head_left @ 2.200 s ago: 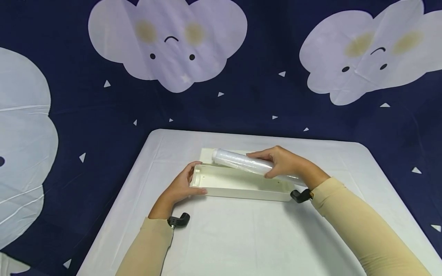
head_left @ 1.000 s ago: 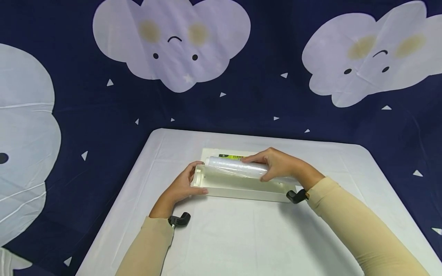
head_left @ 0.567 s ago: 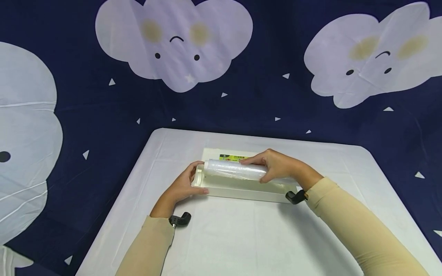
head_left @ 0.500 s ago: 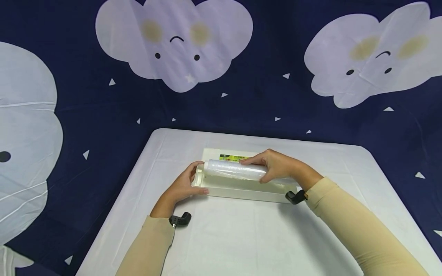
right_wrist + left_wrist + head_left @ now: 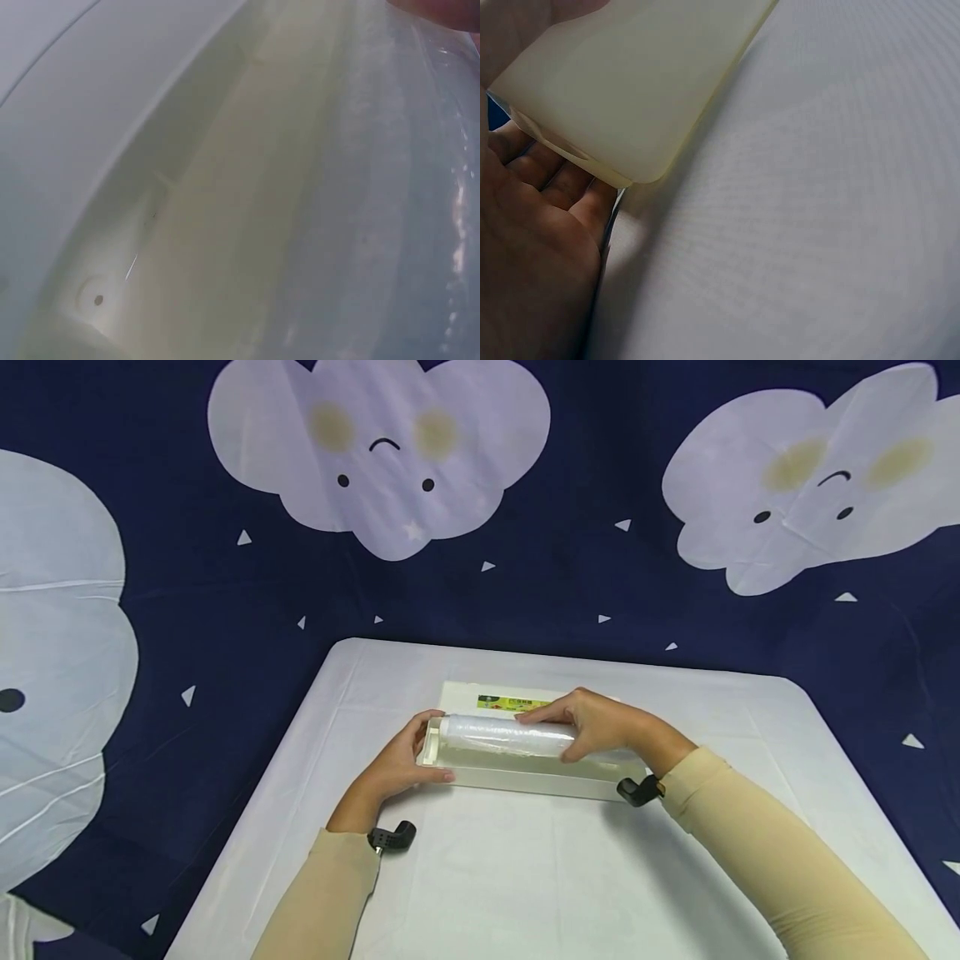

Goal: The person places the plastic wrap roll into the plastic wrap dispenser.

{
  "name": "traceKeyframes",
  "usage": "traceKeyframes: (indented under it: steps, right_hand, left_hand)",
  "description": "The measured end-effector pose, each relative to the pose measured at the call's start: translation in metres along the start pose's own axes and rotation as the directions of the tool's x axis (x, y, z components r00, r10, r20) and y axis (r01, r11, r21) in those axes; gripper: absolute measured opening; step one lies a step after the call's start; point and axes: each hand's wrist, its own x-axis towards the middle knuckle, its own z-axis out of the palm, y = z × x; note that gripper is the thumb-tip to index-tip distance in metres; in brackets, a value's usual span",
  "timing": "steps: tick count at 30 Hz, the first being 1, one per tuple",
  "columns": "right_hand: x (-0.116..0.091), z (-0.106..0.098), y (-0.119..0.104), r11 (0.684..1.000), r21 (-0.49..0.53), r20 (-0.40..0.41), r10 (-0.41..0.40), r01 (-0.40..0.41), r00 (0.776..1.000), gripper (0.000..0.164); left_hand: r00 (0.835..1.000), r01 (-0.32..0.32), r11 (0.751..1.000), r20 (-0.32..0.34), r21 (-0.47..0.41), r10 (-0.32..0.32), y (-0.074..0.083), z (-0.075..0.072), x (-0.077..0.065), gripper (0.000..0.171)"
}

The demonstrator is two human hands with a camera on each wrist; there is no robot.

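A long cream plastic box [image 5: 525, 782] lies on the table with its top side open. My left hand [image 5: 384, 770] grips the box's left end, the thumb along the front wall and the fingers round the back. In the left wrist view those fingers curl at the end of the box [image 5: 630, 90]. A roll of clear plastic wrap [image 5: 498, 736] lies lengthwise over the box, its left end at the box's left end wall. My right hand [image 5: 609, 728] holds the roll near its right part, from above. The right wrist view shows the wrap [image 5: 405, 195] beside the box's bare floor [image 5: 217, 247].
Behind the roll a cream lid [image 5: 457, 693] with a yellow-green label [image 5: 510, 702] lies back on the white-covered table [image 5: 517, 877]. A dark blue cloth [image 5: 570, 585] with printed clouds hangs past the table's far edge.
My right hand has lowered the roll of plastic wrap and shifted it left and toward me, levelling it over the box. More of the label shows. My left hand keeps its hold on the box.
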Motion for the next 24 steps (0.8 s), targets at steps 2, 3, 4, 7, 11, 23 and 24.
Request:
traceKeyframes:
  steps: [2, 3, 4, 7, 11, 23, 24]
  right_hand:
    - [0.002, 0.001, 0.0, 1.0, -0.002, 0.004, -0.004, 0.004, 1.0, 0.084]
    - [0.002, 0.001, 0.0, 1.0, 0.0, 0.006, -0.007, 0.007, 1.0, 0.084]
    - [0.003, 0.001, 0.0, 1.0, 0.001, 0.009, -0.009, 0.009, 1.0, 0.084]
    - [0.004, 0.003, 0.001, 1.0, 0.014, 0.018, -0.015, 0.014, 1.0, 0.084]
    - [0.006, 0.005, 0.002, 0.999, 0.041, 0.026, -0.019, 0.018, 0.999, 0.085]
    - [0.011, 0.011, 0.004, 1.0, 0.001, 0.026, -0.011, 0.011, 1.0, 0.085]
    - [0.011, 0.011, 0.003, 1.0, 0.001, 0.027, -0.007, 0.007, 1.0, 0.085]
  left_hand:
    - [1.0, -0.003, 1.0, 0.001, -0.016, 0.003, 0.0, 0.0, 0.0, 0.109]
    - [1.0, -0.004, 1.0, 0.001, -0.02, 0.004, 0.0, -0.001, 0.0, 0.109]
    - [1.0, -0.005, 1.0, 0.001, -0.019, 0.005, 0.0, -0.001, 0.0, 0.109]
    - [1.0, -0.009, 1.0, 0.006, -0.018, 0.009, -0.001, -0.001, 0.0, 0.11]
    - [1.0, -0.012, 1.0, 0.007, -0.003, 0.012, -0.002, -0.001, 0.0, 0.111]
    - [1.0, 0.008, 1.0, 0.011, -0.012, -0.008, 0.001, -0.002, -0.002, 0.111]
    - [1.0, 0.009, 1.0, 0.011, -0.013, -0.009, 0.001, -0.001, -0.002, 0.111]
